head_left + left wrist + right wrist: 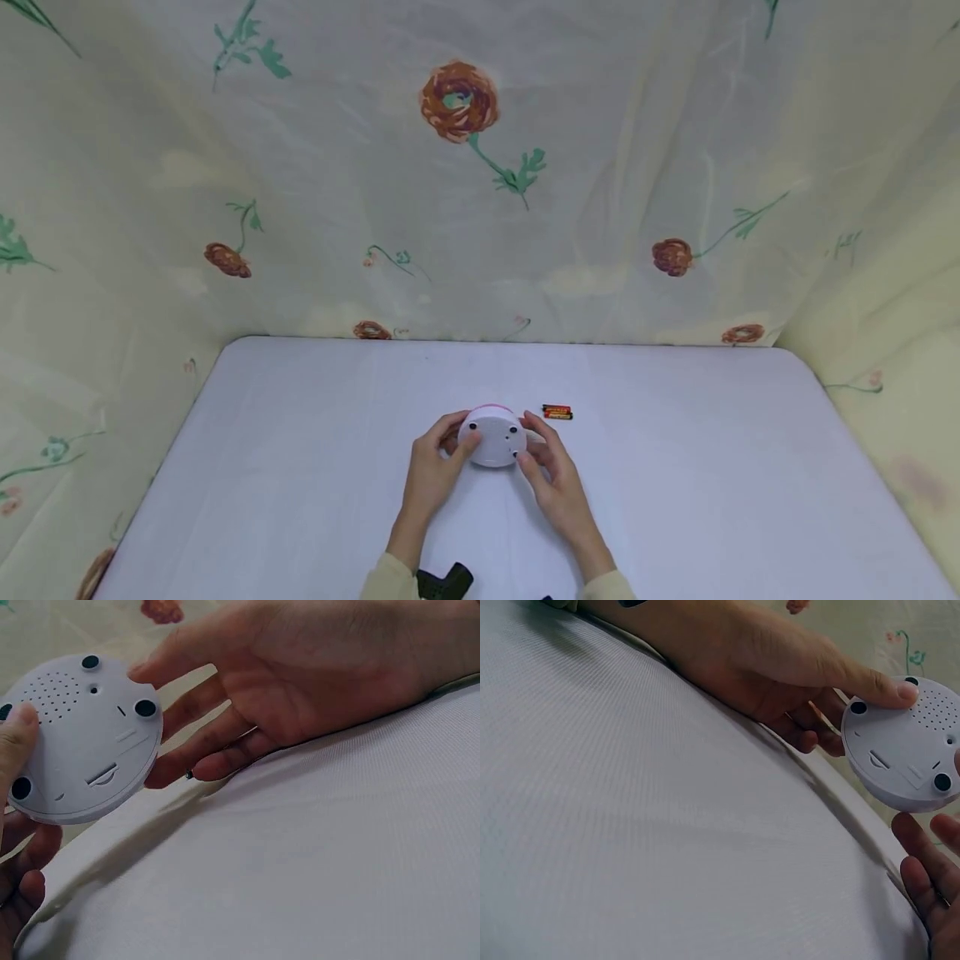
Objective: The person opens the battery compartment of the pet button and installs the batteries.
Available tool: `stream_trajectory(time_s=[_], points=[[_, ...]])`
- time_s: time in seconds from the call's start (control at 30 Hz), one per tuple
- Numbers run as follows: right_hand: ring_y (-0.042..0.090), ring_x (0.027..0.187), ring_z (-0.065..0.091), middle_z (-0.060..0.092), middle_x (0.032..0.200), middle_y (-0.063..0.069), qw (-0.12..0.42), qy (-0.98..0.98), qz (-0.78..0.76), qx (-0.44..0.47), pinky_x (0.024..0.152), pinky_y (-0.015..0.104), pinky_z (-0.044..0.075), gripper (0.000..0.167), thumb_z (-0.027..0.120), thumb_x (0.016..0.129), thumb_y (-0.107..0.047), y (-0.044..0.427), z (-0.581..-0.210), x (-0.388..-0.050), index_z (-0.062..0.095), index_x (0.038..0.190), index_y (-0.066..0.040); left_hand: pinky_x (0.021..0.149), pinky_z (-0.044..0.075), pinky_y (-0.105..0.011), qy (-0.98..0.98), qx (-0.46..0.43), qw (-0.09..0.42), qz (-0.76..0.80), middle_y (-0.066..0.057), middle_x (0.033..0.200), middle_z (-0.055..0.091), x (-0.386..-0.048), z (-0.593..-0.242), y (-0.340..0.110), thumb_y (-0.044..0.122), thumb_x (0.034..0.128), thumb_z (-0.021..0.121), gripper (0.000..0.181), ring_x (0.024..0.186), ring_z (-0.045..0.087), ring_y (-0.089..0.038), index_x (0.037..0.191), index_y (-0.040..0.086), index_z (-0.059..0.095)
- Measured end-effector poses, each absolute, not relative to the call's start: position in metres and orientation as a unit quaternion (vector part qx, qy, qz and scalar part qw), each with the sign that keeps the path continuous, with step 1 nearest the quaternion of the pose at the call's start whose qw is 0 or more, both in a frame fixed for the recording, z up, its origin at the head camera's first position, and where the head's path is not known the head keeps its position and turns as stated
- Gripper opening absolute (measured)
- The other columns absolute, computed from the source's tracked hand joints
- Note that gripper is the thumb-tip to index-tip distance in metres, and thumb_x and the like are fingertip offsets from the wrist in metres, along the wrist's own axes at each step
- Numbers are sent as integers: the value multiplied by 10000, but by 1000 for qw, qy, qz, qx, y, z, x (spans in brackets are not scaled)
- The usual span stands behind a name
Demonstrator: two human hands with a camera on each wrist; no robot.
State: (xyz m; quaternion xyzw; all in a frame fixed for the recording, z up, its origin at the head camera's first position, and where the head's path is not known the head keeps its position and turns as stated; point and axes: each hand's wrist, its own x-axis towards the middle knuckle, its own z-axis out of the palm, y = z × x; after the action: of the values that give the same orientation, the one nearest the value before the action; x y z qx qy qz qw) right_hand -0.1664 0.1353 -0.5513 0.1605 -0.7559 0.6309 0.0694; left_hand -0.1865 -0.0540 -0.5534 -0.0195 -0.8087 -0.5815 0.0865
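Note:
Both hands hold a round white device (pixel 495 442) tipped up above the table, its underside towards me. This face has several dark round feet, a patch of small holes and a slotted latch; a pink edge shows at its top. My left hand (pixel 433 471) grips the left side, with the thumb lying across the small holes and fingers behind. My right hand (pixel 558 492) is at the right rim, thumb at the face's edge and fingers reaching behind. The far side of the device (pixel 82 742) is hidden. Two red and black batteries (pixel 557 412) lie side by side beyond the right hand.
A white-covered table (pixel 300 458) spreads around the hands. Flower-patterned cloth (pixel 585 192) hangs behind it and at both sides. A black object (pixel 450 582), its kind unclear, shows next to the left sleeve (pixel 390 579) at the near edge of the view.

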Motion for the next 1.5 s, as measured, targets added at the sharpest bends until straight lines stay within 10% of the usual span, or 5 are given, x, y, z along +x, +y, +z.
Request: stream_trajectory(time_s=[0.33, 0.57, 1.17, 1.5], points=[[48, 1023, 633, 521, 1357, 135, 41, -750, 652, 104, 824, 141, 483, 435, 540, 957, -129, 134, -549, -164, 429, 1373, -70, 707, 402, -213, -851, -83, 31, -517, 113, 1045, 594, -182, -555, -53, 552, 746, 717, 665, 807, 485, -62, 1334, 369, 464], [30, 998, 639, 519, 1337, 181, 50, -743, 659, 105, 808, 132, 489, 403, 547, 948, -94, 133, -551, -167, 452, 1333, -20, 1035, 405, -410, -860, -162, 25, -483, 105, 1458, 399, -185, -558, -54, 512, 564, 860, 1148, 1313, 431, -117, 1495, 314, 219], [44, 682, 460, 463, 1292, 67, 117, -856, 480, 153, 594, 186, 418, 359, 678, 870, -170, 131, -549, -164, 590, 1216, -195, 905, 432, -419, -904, -141, 59, -400, 52, 1294, 568, -187, -562, -51, 686, 541, 777, 1009, 1114, 526, -231, 1377, 272, 392], [167, 1103, 509, 579, 1155, 21, 167, -909, 274, 265, 882, 346, 460, 313, 768, 780, -264, 140, -516, -173, 675, 1058, -156, 946, 407, -406, -913, -130, 41, -385, 68, 1311, 548, -189, -561, -49, 747, 533, 732, 1028, 1140, 501, -204, 1374, 265, 392]])
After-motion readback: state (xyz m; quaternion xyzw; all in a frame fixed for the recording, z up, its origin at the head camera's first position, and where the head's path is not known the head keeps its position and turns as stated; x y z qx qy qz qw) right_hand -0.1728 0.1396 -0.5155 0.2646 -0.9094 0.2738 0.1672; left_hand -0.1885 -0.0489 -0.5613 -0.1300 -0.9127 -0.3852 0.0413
